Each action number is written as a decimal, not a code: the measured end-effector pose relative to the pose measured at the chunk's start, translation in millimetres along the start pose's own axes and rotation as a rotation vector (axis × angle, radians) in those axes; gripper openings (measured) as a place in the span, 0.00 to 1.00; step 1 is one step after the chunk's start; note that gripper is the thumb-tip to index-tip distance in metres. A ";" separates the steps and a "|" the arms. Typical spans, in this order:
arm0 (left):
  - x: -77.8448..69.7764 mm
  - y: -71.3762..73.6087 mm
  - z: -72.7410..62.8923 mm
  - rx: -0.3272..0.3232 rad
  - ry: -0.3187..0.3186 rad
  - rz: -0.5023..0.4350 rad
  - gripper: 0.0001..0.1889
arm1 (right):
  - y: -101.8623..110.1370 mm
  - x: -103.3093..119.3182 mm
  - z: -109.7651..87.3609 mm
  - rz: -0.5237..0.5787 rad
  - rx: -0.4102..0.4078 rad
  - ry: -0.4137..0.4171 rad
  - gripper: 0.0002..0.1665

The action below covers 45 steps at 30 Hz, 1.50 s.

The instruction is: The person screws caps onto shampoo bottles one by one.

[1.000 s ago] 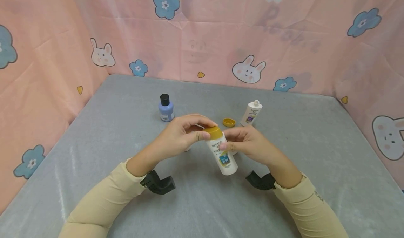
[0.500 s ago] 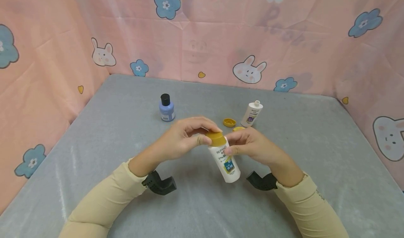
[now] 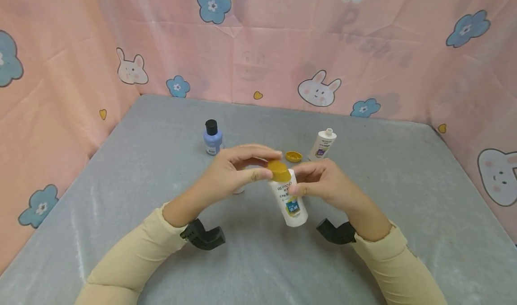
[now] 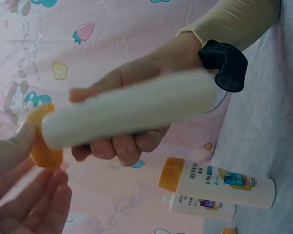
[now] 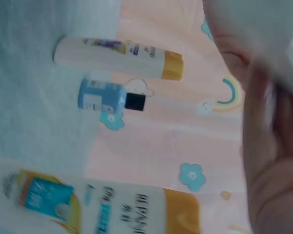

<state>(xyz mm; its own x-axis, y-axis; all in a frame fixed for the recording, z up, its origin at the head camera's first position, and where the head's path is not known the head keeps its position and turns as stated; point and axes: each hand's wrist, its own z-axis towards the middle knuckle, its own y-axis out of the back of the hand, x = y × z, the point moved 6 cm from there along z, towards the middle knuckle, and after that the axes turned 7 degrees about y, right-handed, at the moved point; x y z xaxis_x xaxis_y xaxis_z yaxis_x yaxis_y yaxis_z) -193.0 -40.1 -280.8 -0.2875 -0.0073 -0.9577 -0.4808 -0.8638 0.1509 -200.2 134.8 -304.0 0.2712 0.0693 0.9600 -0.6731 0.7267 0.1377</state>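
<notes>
A white bottle point(image 3: 286, 195) with a blue label leans in my right hand point(image 3: 332, 187), thumb on the front and fingers behind. Thumb and fingers of my left hand point(image 3: 238, 172) pinch its yellow cap point(image 3: 279, 171). The cap sits tilted at the bottle's top, and part of the white top shows to its right. In the left wrist view the same cap point(image 4: 45, 141) stands askew at the end of the blurred bottle point(image 4: 132, 107). Whether it is fully apart from the bottle I cannot tell.
A blue bottle point(image 3: 212, 139) with a black lid stands at back left. At back right are an uncapped white bottle point(image 3: 323, 144) and a loose yellow cap point(image 3: 293, 156). Wrist views show capped bottles with a blue label point(image 4: 224, 185) and a purple label point(image 5: 112, 58).
The cap, seated straight on the bottle half a second ago, is now tilted, with my left hand slightly higher. The bottle went down a little, then back up.
</notes>
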 end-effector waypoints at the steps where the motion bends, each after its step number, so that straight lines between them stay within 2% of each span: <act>1: 0.2 2.1 0.1 -0.036 0.032 -0.010 0.19 | 1.4 2.0 -0.4 -0.037 -0.049 -0.010 0.12; 3: 1.8 5.0 0.3 -0.091 0.096 -0.034 0.21 | 3.6 5.8 -1.0 -0.113 -0.136 -0.037 0.15; 6: 5.3 5.7 0.2 -0.129 0.182 -0.052 0.21 | 5.3 9.6 -1.7 -0.209 -0.223 -0.078 0.22; 9: 8.7 3.3 0.1 -0.138 0.230 -0.059 0.20 | 5.1 8.9 -1.9 -0.264 -0.268 -0.116 0.20; 12: 11.2 1.0 -0.5 -0.146 0.245 -0.057 0.20 | 3.1 7.2 -1.8 -0.312 -0.284 -0.131 0.18; 20: 11.7 -0.9 -1.7 -0.180 0.248 -0.003 0.19 | -2.2 6.6 -1.3 -0.420 -0.285 -0.112 0.15; 25: 10.3 -1.1 -2.3 -0.187 0.225 0.020 0.18 | -4.0 6.4 -0.8 -0.426 -0.278 -0.088 0.15; 34: 7.1 -1.2 -2.5 -0.194 0.139 0.042 0.16 | -5.1 8.0 -0.4 -0.443 -0.274 -0.094 0.14; 45: 6.5 -1.1 -2.8 -0.191 0.125 0.047 0.14 | -4.6 7.3 -0.8 -0.430 -0.262 -0.095 0.15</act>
<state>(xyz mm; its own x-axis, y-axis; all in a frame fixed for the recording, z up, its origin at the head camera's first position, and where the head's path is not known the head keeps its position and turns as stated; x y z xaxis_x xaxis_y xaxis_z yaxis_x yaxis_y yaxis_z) -192.0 -40.6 -287.9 -0.1951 -0.1016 -0.9755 -0.3008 -0.9405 0.1582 -194.6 132.5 -297.8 0.4134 -0.3270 0.8498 -0.3163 0.8236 0.4707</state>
